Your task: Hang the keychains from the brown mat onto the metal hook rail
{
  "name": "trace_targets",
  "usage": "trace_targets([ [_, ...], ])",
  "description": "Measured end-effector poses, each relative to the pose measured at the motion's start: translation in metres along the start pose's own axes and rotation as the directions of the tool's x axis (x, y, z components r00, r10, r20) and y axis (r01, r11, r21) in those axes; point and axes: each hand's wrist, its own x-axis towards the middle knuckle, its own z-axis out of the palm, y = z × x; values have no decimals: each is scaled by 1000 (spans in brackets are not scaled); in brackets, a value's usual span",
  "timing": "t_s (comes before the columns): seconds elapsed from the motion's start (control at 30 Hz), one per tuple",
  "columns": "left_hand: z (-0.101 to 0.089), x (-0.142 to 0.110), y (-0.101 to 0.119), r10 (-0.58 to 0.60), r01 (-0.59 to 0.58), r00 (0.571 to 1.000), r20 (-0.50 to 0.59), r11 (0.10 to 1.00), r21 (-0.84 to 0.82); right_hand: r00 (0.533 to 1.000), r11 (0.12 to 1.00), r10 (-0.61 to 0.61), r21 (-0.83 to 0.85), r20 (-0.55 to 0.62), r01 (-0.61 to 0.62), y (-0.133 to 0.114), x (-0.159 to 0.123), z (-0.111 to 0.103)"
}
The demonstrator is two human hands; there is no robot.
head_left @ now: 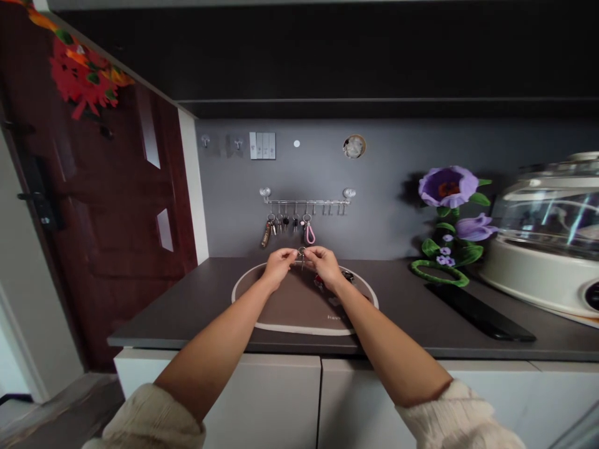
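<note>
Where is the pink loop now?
In the head view, near centre, the pink loop hangs rightmost among keys on the hook rail, above the right hand.

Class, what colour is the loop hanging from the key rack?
The loop is pink, as the head view shows.

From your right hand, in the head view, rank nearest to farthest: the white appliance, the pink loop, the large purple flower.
From the right hand:
1. Pink loop: just beyond it, hanging under the wall rack.
2. Large purple flower: off to the right.
3. White appliance: farthest right.
</note>
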Motion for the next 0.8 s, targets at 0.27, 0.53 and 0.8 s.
trace_targets([
  [0.27, -1, 4, -8, 246, -242, 968, 48, 869, 432, 995, 993, 55, 112, -82, -45, -6, 5, -3],
  [0.53, 2, 3, -11, 250, -281, 958, 138, 740, 611, 979, 984, 52, 176, -197, -17, -36, 37, -9],
  [0.8, 6, 3, -13, 244, -280, 959, 145, 735, 617, 938, 986, 81, 167, -337, -25, -51, 83, -11],
])
